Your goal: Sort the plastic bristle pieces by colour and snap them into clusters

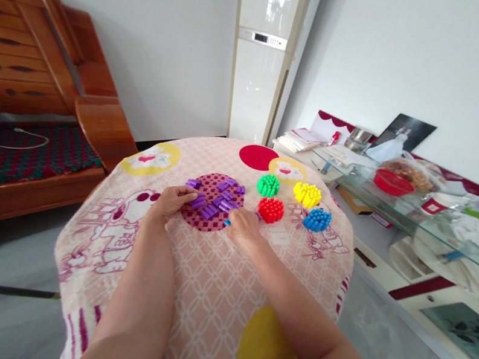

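Small purple plastic pieces [224, 206], short and stick-like, lie scattered on a dark pink checked circle of the tablecloth. My left hand [169, 203] is at their left edge, its thumb and fingertips closed on a purple piece [198, 199]. At the right side of the scatter my right hand [244, 229] is curled, palm down. A small blue piece [227, 222] shows at its fingertips; most of what it grips is hidden. Beyond it, upright clusters of sticks stand grouped by colour: green [268, 185], red [270, 210], yellow [307, 194] and blue [316, 219].
A patterned cloth covers the round table [210, 297]. To the left is a wooden bench [39, 170]. On the right a glass-topped cabinet [455, 234] holds a red bowl [394, 183], a paper cup [435, 203] and papers. A tall white air conditioner [256, 78] stands behind.
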Available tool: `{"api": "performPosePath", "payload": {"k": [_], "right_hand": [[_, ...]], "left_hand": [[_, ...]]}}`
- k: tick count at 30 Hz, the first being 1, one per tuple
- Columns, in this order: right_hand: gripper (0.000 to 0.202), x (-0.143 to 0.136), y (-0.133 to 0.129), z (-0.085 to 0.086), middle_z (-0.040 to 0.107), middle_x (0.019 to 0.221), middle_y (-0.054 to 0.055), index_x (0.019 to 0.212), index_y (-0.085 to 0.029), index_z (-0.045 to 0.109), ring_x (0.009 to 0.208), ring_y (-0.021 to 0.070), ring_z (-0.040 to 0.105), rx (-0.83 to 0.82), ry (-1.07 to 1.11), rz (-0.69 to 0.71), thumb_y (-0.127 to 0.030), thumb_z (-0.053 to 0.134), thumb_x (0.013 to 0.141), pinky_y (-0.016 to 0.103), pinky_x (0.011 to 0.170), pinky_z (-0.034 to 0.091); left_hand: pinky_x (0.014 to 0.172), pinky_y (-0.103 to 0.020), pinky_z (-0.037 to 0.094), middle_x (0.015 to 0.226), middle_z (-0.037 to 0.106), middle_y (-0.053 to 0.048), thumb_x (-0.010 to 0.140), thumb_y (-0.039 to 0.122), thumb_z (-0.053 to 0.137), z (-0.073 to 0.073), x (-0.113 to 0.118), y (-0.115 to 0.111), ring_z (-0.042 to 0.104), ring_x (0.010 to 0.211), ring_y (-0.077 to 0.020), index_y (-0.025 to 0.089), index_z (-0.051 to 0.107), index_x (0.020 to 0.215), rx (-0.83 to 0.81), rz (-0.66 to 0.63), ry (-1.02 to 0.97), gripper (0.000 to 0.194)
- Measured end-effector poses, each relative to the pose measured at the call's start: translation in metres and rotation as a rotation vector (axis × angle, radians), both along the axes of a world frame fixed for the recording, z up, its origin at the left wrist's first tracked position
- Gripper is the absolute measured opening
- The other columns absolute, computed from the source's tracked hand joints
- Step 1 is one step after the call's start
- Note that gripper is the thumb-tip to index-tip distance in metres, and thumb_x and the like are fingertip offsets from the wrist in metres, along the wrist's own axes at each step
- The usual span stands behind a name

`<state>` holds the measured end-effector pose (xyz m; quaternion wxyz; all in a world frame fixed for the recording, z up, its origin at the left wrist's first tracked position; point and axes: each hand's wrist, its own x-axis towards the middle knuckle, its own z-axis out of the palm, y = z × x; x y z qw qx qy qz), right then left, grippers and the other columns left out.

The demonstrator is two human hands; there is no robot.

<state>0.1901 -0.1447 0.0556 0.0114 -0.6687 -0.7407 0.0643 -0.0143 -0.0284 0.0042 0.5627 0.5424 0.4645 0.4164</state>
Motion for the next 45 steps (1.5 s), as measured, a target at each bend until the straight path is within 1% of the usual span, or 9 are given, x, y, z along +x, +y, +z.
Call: {"api": "performPosePath", "payload": {"k": [8, 11, 13, 17, 21, 25, 29, 37, 45], "right_hand": [[0.024, 0.010, 0.003, -0.004, 0.073, 0.102, 0.017, 0.100, -0.013, 0.072, 0.099, 0.0258, 0.068, 0.003, 0.038, -0.024, -0.016, 0.058, 0.081, 0.028, 0.077, 0.048], [0.021, 0.016, -0.005, 0.000, 0.074, 0.095, 0.014, 0.094, -0.014, 0.072, 0.092, 0.0234, 0.068, 0.044, 0.126, -0.013, -0.016, 0.059, 0.078, 0.027, 0.072, 0.045], [0.025, 0.024, -0.011, 0.005, 0.074, 0.090, 0.009, 0.098, -0.015, 0.071, 0.086, 0.0207, 0.067, 0.101, 0.240, 0.003, -0.016, 0.059, 0.076, 0.025, 0.071, 0.044], [0.027, 0.057, -0.022, 0.012, 0.071, 0.080, 0.002, 0.099, -0.018, 0.071, 0.074, 0.0156, 0.063, 0.245, 0.461, 0.015, -0.017, 0.058, 0.076, 0.023, 0.067, 0.042], [0.027, 0.113, -0.021, 0.009, 0.072, 0.080, 0.002, 0.097, -0.019, 0.072, 0.073, 0.0162, 0.064, 0.409, 0.544, -0.149, -0.022, 0.060, 0.073, 0.024, 0.067, 0.045], [0.027, 0.169, -0.013, 0.007, 0.074, 0.087, 0.005, 0.096, -0.018, 0.074, 0.080, 0.0196, 0.066, 0.558, 0.399, -0.416, -0.024, 0.062, 0.072, 0.029, 0.074, 0.049], [0.028, 0.199, -0.006, 0.003, 0.075, 0.096, 0.008, 0.097, -0.018, 0.075, 0.089, 0.0229, 0.067, 0.591, 0.198, -0.511, -0.021, 0.061, 0.073, 0.032, 0.081, 0.049], [0.026, 0.214, 0.004, -0.017, 0.074, 0.100, 0.012, 0.095, -0.014, 0.076, 0.094, 0.0220, 0.066, 0.457, 0.007, -0.479, -0.019, 0.059, 0.077, 0.029, 0.083, 0.046], [0.024, 0.216, 0.010, -0.020, 0.074, 0.101, 0.013, 0.096, -0.014, 0.076, 0.093, 0.0216, 0.066, 0.419, -0.019, -0.467, -0.021, 0.060, 0.079, 0.028, 0.079, 0.045]], "left_hand": [[0.058, -0.024, 0.053, 0.084, 0.074, -0.006, 0.050, 0.039, 0.084, 0.002, 0.001, -0.001, 0.064, 0.069, -0.0154, 0.014, 0.075, 0.083, -0.004, 0.009, 0.016, 0.043], [0.059, -0.024, 0.053, 0.083, 0.073, -0.006, 0.050, 0.039, 0.084, 0.001, 0.000, 0.000, 0.064, 0.069, -0.0151, 0.014, 0.074, 0.081, -0.003, 0.014, 0.023, 0.041], [0.060, -0.025, 0.054, 0.083, 0.074, -0.006, 0.050, 0.039, 0.084, 0.001, 0.000, 0.000, 0.065, 0.070, -0.0160, 0.014, 0.074, 0.081, -0.001, 0.011, 0.026, 0.041], [0.060, -0.026, 0.054, 0.083, 0.074, -0.006, 0.051, 0.041, 0.084, 0.001, 0.000, -0.001, 0.065, 0.070, -0.0169, 0.014, 0.075, 0.084, 0.004, 0.000, 0.026, 0.044], [0.062, -0.025, 0.054, 0.083, 0.074, -0.005, 0.050, 0.042, 0.084, -0.001, 0.001, -0.001, 0.065, 0.071, -0.0164, 0.014, 0.075, 0.085, 0.009, 0.009, 0.011, 0.045], [0.061, -0.025, 0.054, 0.081, 0.074, -0.005, 0.049, 0.042, 0.085, -0.002, 0.001, 0.000, 0.065, 0.069, -0.0164, 0.014, 0.076, 0.084, 0.000, 0.017, 0.009, 0.046], [0.063, -0.026, 0.054, 0.079, 0.074, -0.005, 0.049, 0.041, 0.086, -0.001, 0.001, 0.000, 0.066, 0.069, -0.0171, 0.015, 0.075, 0.083, -0.005, 0.010, 0.007, 0.044], [0.062, -0.025, 0.052, 0.082, 0.074, -0.005, 0.051, 0.042, 0.084, -0.001, 0.001, 0.001, 0.064, 0.068, -0.0156, 0.014, 0.076, 0.084, 0.000, 0.011, 0.040, 0.044], [0.060, -0.025, 0.052, 0.081, 0.074, -0.006, 0.049, 0.042, 0.085, -0.004, 0.000, 0.002, 0.065, 0.069, -0.0167, 0.015, 0.076, 0.084, 0.004, 0.008, 0.022, 0.045]]}}
